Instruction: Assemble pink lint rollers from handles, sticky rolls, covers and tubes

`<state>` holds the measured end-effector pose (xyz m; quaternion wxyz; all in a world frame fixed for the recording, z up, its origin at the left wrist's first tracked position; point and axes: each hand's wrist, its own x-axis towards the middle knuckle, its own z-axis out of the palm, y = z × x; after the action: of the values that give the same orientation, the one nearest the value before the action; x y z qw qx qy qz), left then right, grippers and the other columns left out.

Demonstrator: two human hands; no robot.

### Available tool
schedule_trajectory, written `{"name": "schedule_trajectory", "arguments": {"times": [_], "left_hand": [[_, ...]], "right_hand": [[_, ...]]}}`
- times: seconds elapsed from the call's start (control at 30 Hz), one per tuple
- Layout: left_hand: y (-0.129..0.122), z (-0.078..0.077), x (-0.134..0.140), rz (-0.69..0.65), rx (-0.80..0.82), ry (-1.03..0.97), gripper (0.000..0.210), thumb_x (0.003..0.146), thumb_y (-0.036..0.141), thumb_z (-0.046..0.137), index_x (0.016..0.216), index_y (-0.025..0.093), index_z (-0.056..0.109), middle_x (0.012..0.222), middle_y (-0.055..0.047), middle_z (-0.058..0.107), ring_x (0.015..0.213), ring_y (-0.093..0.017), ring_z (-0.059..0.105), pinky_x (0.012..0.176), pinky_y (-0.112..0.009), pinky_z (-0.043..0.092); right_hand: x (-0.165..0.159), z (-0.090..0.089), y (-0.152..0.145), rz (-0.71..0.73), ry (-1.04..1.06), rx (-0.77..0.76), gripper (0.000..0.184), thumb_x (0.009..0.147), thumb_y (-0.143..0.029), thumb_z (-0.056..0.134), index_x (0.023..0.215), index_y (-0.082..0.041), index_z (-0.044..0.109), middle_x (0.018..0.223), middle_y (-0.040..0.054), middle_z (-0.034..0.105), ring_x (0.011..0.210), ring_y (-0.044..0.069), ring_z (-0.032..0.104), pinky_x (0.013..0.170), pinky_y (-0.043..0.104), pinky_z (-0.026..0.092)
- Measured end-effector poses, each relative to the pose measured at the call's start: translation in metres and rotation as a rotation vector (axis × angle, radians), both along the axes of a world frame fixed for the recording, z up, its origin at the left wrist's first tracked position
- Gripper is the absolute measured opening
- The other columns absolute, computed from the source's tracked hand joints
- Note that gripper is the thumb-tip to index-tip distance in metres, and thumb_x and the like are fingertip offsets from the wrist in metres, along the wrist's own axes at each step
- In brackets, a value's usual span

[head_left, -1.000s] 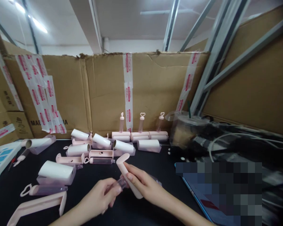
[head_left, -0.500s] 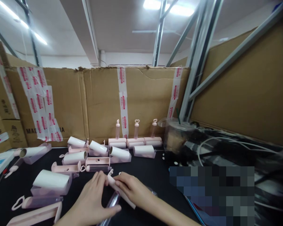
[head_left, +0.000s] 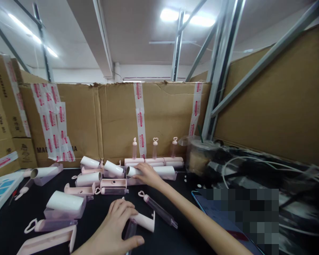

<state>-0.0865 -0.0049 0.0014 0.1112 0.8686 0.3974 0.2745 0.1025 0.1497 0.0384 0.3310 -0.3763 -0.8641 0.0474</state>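
Two pieces now share the work: left hand (head_left: 114, 224) loosely spread on the pink holder (head_left: 146, 222), clear tube (head_left: 131, 230) beneath its grip, right hand (head_left: 148, 175) gone from that holder to a white roll (head_left: 133, 171), its grip's closure hard to tell.

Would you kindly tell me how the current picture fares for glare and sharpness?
Head view: the ceiling light is blown out to white; head view: the left hand and right hand have clear outlines, while the dark clutter at right looks smeared; head view: pixelation masks part of the blue-edged device.
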Motion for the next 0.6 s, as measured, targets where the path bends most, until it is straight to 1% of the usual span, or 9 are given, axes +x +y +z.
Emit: {"name": "schedule_trajectory", "arguments": {"times": [0.1,0.17,0.2,0.3,0.33,0.37,0.43,0.5,0.6], "left_hand": [[0.011,-0.002,-0.009,0.130,0.091,-0.193,0.043,0.080,0.041,0.052,0.120,0.026,0.046,0.125,-0.009,0.048,0.120,-0.029,0.034,0.100,-0.053,0.024],[0.021,0.000,-0.015,0.230,0.101,-0.404,0.049,0.082,0.040,0.050,0.127,0.026,0.037,0.130,-0.010,0.043,0.124,-0.028,0.031,0.102,-0.053,0.022],[0.026,0.002,-0.017,0.248,0.072,-0.526,0.055,0.081,0.042,0.050,0.130,0.025,0.031,0.133,-0.011,0.040,0.125,-0.028,0.032,0.102,-0.051,0.024],[0.032,0.009,-0.018,0.161,-0.172,-0.877,0.066,0.080,0.049,0.049,0.134,0.023,0.022,0.134,-0.012,0.040,0.121,-0.025,0.042,0.097,-0.041,0.037],[0.031,0.012,-0.017,0.118,-0.288,-0.968,0.064,0.081,0.050,0.047,0.134,0.022,0.023,0.130,-0.013,0.045,0.116,-0.025,0.048,0.093,-0.039,0.042],[0.029,0.014,-0.015,0.086,-0.396,-1.037,0.062,0.082,0.050,0.047,0.134,0.023,0.025,0.125,-0.012,0.050,0.109,-0.025,0.053,0.087,-0.038,0.046],[0.024,0.018,-0.012,0.061,-0.527,-1.104,0.062,0.081,0.048,0.051,0.132,0.023,0.027,0.110,-0.011,0.059,0.094,-0.023,0.061,0.077,-0.037,0.050],[0.020,0.020,-0.011,0.079,-0.529,-1.096,0.067,0.076,0.046,0.058,0.131,0.021,0.029,0.094,-0.007,0.063,0.081,-0.022,0.064,0.070,-0.035,0.051],[0.021,0.019,-0.011,0.137,-0.460,-1.027,0.068,0.072,0.049,0.061,0.126,0.017,0.035,0.079,-0.003,0.062,0.069,-0.019,0.064,0.062,-0.031,0.051]], "right_hand": [[-0.003,0.012,-0.014,0.027,0.090,0.019,0.036,0.079,-0.034,0.060,0.108,-0.013,0.058,0.101,0.0128,0.060,0.099,0.025,0.053,0.087,0.041,0.039],[-0.010,0.022,-0.033,0.090,0.127,0.007,0.037,0.086,-0.037,0.049,0.115,-0.015,0.053,0.105,0.0105,0.059,0.098,0.021,0.055,0.084,0.035,0.043],[-0.015,0.026,-0.044,0.148,0.123,-0.013,0.036,0.087,-0.039,0.047,0.115,-0.017,0.054,0.104,0.0080,0.060,0.095,0.019,0.057,0.080,0.031,0.045],[-0.036,0.035,-0.068,0.340,0.022,-0.078,0.034,0.086,-0.043,0.049,0.110,-0.021,0.058,0.100,0.0028,0.061,0.090,0.014,0.059,0.075,0.022,0.046],[-0.041,0.038,-0.070,0.336,-0.046,-0.095,0.034,0.087,-0.043,0.047,0.109,-0.021,0.059,0.100,0.0022,0.060,0.090,0.013,0.058,0.075,0.020,0.046],[-0.044,0.040,-0.068,0.288,-0.118,-0.108,0.033,0.088,-0.043,0.044,0.108,-0.021,0.059,0.100,0.0023,0.060,0.090,0.012,0.058,0.076,0.020,0.045],[-0.044,0.043,-0.054,0.078,-0.244,-0.132,0.035,0.093,-0.039,0.034,0.104,-0.018,0.060,0.097,0.0034,0.062,0.088,0.013,0.058,0.077,0.022,0.045],[-0.037,0.042,-0.033,-0.079,-0.310,-0.168,0.032,0.093,-0.035,0.038,0.100,-0.014,0.060,0.099,0.0067,0.061,0.091,0.017,0.058,0.080,0.030,0.045],[-0.020,0.032,-0.005,-0.258,-0.452,-0.269,0.025,0.088,-0.030,0.050,0.107,-0.016,0.055,0.108,0.0071,0.057,0.092,0.019,0.057,0.079,0.038,0.048]]}}
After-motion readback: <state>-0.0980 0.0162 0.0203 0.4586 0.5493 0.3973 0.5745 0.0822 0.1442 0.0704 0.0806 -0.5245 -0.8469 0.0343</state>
